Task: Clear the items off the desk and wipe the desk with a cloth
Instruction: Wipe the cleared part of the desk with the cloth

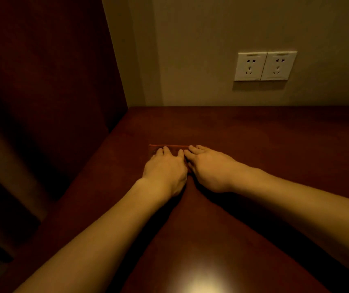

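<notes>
Cloth [170, 146] lies flat on desk [254, 132]; left hand [165, 170] and right hand [208, 168] press it, fingers spread flat.

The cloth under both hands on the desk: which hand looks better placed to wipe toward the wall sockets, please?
Probably the right hand: it lies flat on the cloth, on the sockets' side.

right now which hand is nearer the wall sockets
Right. The right hand lies below and left of the wall sockets; the left hand lies farther left.
</notes>
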`<act>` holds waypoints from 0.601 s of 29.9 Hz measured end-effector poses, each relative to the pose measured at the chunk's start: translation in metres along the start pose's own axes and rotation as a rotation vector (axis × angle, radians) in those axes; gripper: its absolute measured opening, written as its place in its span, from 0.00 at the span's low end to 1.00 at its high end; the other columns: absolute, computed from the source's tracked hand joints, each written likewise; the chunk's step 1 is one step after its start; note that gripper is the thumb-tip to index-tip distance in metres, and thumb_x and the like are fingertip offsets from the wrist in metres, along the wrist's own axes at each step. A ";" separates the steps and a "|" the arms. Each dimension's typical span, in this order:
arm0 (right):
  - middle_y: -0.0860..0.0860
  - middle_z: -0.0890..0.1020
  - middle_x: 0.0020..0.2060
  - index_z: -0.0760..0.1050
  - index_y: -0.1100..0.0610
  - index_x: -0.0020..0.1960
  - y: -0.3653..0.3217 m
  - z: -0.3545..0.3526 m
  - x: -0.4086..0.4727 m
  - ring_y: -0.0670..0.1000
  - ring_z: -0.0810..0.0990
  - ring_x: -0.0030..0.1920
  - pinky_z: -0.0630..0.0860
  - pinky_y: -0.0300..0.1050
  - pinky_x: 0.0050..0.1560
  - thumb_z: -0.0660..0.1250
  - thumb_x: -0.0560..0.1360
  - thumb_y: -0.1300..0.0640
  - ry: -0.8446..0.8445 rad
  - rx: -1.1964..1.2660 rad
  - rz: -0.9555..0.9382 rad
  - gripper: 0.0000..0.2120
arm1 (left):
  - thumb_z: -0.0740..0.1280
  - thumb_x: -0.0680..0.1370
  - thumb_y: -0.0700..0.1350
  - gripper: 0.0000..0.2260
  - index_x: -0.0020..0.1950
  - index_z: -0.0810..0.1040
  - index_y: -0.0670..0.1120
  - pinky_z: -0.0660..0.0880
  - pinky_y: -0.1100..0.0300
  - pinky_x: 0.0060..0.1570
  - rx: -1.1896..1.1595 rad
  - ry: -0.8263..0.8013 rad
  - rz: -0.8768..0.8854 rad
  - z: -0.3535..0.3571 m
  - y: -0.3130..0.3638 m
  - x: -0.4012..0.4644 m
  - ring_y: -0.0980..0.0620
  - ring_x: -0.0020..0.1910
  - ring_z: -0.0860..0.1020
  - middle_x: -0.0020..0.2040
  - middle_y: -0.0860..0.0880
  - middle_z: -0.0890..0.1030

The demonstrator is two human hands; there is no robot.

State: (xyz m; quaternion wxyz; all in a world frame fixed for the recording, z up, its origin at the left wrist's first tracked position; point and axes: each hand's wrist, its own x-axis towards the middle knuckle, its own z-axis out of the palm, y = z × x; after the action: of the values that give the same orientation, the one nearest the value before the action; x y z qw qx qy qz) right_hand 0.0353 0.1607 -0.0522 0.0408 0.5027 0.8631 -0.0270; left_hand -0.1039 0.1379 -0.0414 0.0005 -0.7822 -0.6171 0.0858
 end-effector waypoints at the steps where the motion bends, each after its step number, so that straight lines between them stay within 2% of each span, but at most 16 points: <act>1: 0.61 0.55 0.77 0.49 0.61 0.78 0.006 0.000 0.010 0.59 0.55 0.77 0.57 0.54 0.75 0.48 0.82 0.52 -0.001 0.006 0.005 0.27 | 0.49 0.82 0.48 0.25 0.78 0.48 0.44 0.56 0.45 0.73 -0.002 -0.004 -0.004 -0.002 -0.002 0.012 0.35 0.74 0.54 0.75 0.32 0.54; 8: 0.59 0.53 0.77 0.49 0.59 0.78 0.036 -0.008 0.071 0.58 0.53 0.77 0.55 0.55 0.75 0.50 0.81 0.52 0.002 0.030 0.032 0.28 | 0.49 0.81 0.48 0.25 0.77 0.51 0.44 0.61 0.43 0.70 -0.003 0.008 -0.014 -0.005 -0.019 0.088 0.33 0.72 0.58 0.74 0.32 0.57; 10: 0.59 0.54 0.77 0.49 0.59 0.78 0.039 -0.010 0.079 0.58 0.53 0.77 0.54 0.54 0.75 0.50 0.82 0.53 0.002 0.035 0.037 0.27 | 0.50 0.81 0.48 0.24 0.76 0.55 0.42 0.65 0.43 0.66 0.029 0.040 -0.027 -0.003 -0.022 0.100 0.33 0.69 0.62 0.72 0.33 0.62; 11: 0.59 0.54 0.77 0.49 0.59 0.78 0.040 -0.011 0.081 0.59 0.53 0.77 0.54 0.54 0.76 0.49 0.82 0.53 0.004 0.035 0.039 0.27 | 0.50 0.81 0.48 0.24 0.76 0.56 0.42 0.66 0.44 0.65 0.036 0.058 -0.043 -0.004 -0.022 0.101 0.33 0.68 0.64 0.71 0.34 0.64; 15: 0.60 0.53 0.77 0.49 0.59 0.78 0.035 -0.015 0.072 0.59 0.52 0.77 0.52 0.53 0.76 0.47 0.83 0.53 0.002 0.059 0.055 0.25 | 0.47 0.82 0.48 0.24 0.78 0.51 0.44 0.61 0.45 0.69 -0.001 0.054 -0.048 -0.007 -0.017 0.089 0.34 0.71 0.60 0.73 0.31 0.60; 18: 0.60 0.52 0.77 0.49 0.60 0.78 0.024 -0.016 0.052 0.60 0.53 0.77 0.52 0.54 0.76 0.48 0.83 0.54 -0.024 0.037 0.043 0.26 | 0.48 0.81 0.48 0.23 0.76 0.58 0.43 0.67 0.45 0.63 -0.004 0.085 -0.062 -0.003 -0.012 0.071 0.34 0.67 0.66 0.69 0.34 0.66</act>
State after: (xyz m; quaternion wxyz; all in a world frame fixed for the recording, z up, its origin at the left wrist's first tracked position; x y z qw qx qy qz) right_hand 0.0297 0.2193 -0.0418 0.0424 0.5214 0.8509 -0.0482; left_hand -0.0996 0.2096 -0.0466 0.0277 -0.7656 -0.6406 0.0512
